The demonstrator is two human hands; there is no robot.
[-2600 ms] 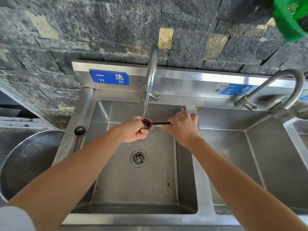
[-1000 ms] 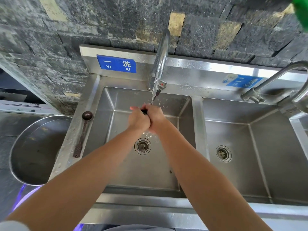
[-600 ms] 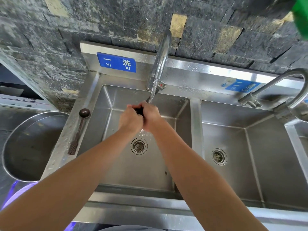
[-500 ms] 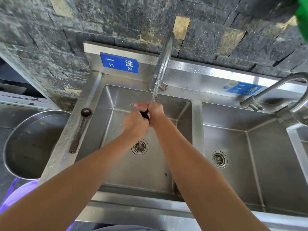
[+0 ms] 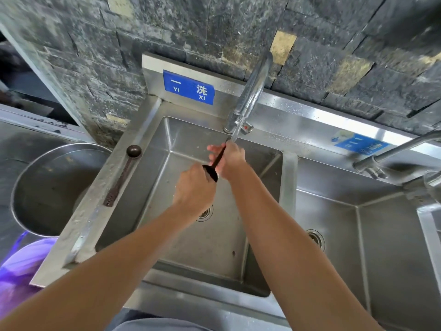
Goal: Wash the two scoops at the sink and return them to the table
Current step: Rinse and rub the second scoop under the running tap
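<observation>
Over the left sink basin (image 5: pixel 181 235) I hold a dark long-handled scoop (image 5: pixel 214 167) with both hands. My left hand (image 5: pixel 194 187) grips its round bowl end. My right hand (image 5: pixel 230 158) is curled round the handle, whose tip points up into the stream of water from the running faucet (image 5: pixel 250 96). A second dark scoop (image 5: pixel 123 174) lies along the sink's left rim, bowl end toward the wall, untouched by either hand.
A large round steel bowl (image 5: pixel 47 187) sits left of the sink, with something purple (image 5: pixel 21 266) below it. The right basin (image 5: pixel 372 247) has its own curved faucet (image 5: pixel 391 151). A dark stone wall rises behind the sink.
The scoop has turned from lying sideways between my hands to pointing handle-up into the stream. My left hand has slid down and toward me to the bowl end. The view shifted right.
</observation>
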